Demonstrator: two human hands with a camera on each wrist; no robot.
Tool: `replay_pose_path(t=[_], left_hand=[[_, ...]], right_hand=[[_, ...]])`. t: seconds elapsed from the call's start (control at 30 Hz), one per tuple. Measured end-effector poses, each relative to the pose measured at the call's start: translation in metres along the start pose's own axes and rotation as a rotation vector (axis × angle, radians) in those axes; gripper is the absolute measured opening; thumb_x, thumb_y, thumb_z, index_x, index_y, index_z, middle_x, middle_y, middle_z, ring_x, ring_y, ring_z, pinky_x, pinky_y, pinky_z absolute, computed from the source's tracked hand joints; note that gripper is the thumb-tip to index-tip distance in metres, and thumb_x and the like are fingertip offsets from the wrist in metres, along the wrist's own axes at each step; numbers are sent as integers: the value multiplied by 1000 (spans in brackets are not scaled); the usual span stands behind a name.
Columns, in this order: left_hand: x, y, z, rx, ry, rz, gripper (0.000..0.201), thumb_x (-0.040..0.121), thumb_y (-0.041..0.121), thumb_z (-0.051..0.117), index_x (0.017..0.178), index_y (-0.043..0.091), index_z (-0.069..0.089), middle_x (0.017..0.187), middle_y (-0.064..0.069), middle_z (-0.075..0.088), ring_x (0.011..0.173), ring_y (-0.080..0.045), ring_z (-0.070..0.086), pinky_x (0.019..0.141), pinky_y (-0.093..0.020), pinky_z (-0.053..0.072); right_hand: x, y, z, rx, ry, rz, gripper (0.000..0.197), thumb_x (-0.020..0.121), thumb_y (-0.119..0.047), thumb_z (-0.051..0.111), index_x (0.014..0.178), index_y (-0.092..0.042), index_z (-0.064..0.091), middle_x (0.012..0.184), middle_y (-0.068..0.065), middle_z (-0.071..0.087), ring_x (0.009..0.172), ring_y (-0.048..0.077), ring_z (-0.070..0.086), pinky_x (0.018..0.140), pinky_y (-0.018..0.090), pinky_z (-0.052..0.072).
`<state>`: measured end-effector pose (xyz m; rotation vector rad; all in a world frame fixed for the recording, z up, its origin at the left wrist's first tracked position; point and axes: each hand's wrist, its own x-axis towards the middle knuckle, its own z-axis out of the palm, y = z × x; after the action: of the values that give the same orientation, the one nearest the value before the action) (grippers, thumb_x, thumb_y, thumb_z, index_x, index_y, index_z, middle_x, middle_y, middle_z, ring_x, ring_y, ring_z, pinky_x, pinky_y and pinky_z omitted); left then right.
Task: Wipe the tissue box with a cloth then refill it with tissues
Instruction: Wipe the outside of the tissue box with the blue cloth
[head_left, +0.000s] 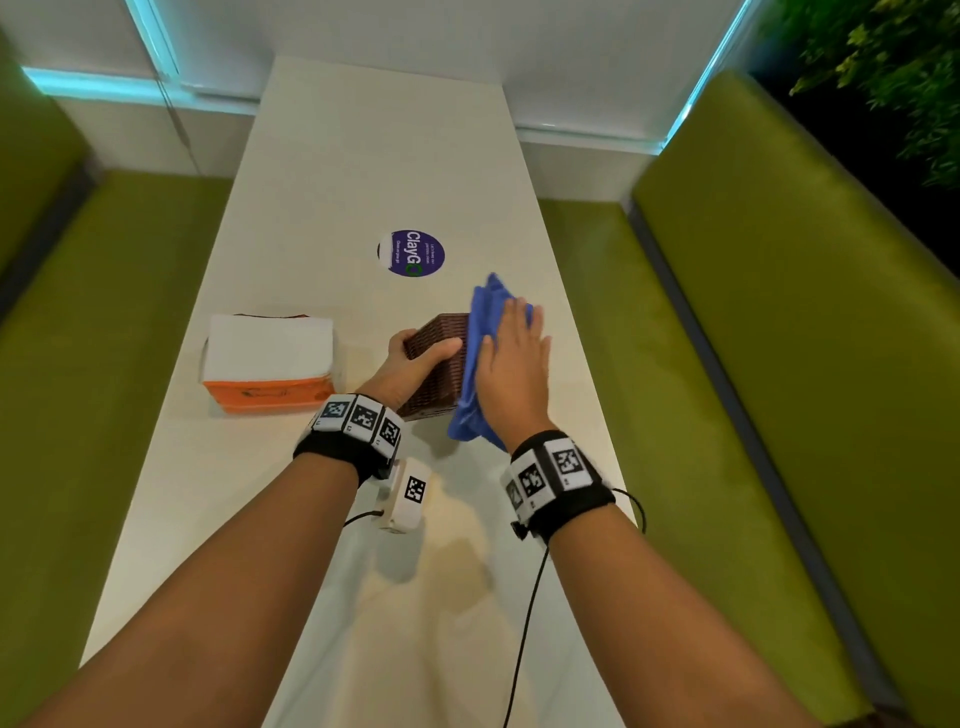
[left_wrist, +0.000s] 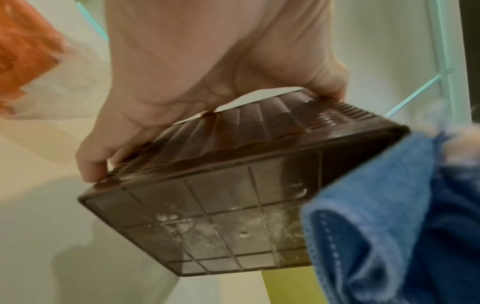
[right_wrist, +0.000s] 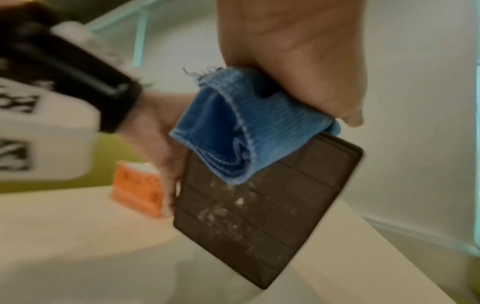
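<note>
Both hands are busy: the left hand (head_left: 410, 364) has its grip wrapped around the brown tissue box (head_left: 434, 364), thumb on one side and fingers on the other, holding it up off the worktop (head_left: 332, 171) near the middle of the frame. The right hand (head_left: 514, 358) lies flat, fingers straight, pressing the blue cloth (head_left: 475, 374) against the right side of the box. I think the wiping is only part done. The box could slip or tip if the right hand pushes too hard, since only one hand holds it in the air. Loose ends of the cloth hang down and could drag over dirt and spread it. The pack of new tissues (head_left: 267, 358), white on top and orange below, waits at the left of the frame, well apart from the box. Both wrist views show something the head view hides: the flat bottom of the box has white dusty marks. The head view alone shows the round purple sticker (head_left: 411, 253) higher up the worktop.
</note>
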<state>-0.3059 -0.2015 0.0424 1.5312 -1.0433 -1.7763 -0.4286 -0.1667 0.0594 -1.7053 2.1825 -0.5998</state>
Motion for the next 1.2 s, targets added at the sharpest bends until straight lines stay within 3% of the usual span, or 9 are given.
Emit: replay_pose_path(t=[0.07,0.13,0.37,0.57,0.73,0.8,0.9,1.03,1.2], left_hand=[[-1,1,0,20,-14,-20,108,53,56,76,141,22,25,129,-9,48,114,-28,55,100,-48,46],[-2,0,0,29,-13,-11,92,69,49,74,142,20,24,127,-8,48,112,-26,55,101,-45,45],[4,-1,-1,0,-4,-11,75,85,41,64,143,19,22,128,-7,47,104,-24,55,87,-37,48],[10,-5,-5,38,4,-20,68,88,46,57,143,23,23,126,-5,47,90,-15,54,85,-37,45],[11,-5,-4,52,8,-1,66,91,43,54,145,23,23,126,-5,48,91,-15,53,64,-26,40],[11,-2,-5,23,8,-18,63,92,42,52,146,23,24,123,-4,46,90,-16,52,68,-27,41],[8,-4,-11,-39,-25,-71,58,92,43,52,142,22,32,121,-7,49,77,-11,50,60,-26,40],[8,-17,-21,-161,-179,-178,101,48,70,58,135,20,48,124,-17,59,100,-31,60,71,-38,50],[11,-34,-14,-415,-173,-145,59,92,52,39,135,13,50,125,-13,61,102,-30,63,71,-43,57]], right_hand=[[-10,-4,4,26,-24,-138,55,102,-23,26,151,-10,7,161,7,5,149,22,-1,123,39,3],[-11,0,3,121,-27,-137,56,101,-24,28,152,-14,7,161,4,6,149,19,-1,123,39,1],[20,25,-4,220,10,287,40,100,-20,26,134,-7,43,151,11,35,148,25,8,119,49,8],[2,-4,4,6,-31,-209,53,101,-21,28,151,-14,14,160,3,12,149,18,4,121,41,5],[21,23,-2,321,-11,54,49,99,-21,29,148,-21,25,151,3,35,140,22,32,118,44,18],[26,28,-5,570,-62,234,39,99,-22,31,135,-16,45,122,6,56,112,23,52,102,39,39],[28,33,-15,877,-225,493,26,97,-25,38,97,-11,60,88,6,59,92,24,54,84,37,43],[23,26,-25,952,-342,444,27,99,-28,39,107,-11,58,103,15,60,95,24,54,93,42,45],[19,5,-39,659,-242,287,25,97,-23,35,78,-16,51,81,5,57,76,19,53,71,31,42]])
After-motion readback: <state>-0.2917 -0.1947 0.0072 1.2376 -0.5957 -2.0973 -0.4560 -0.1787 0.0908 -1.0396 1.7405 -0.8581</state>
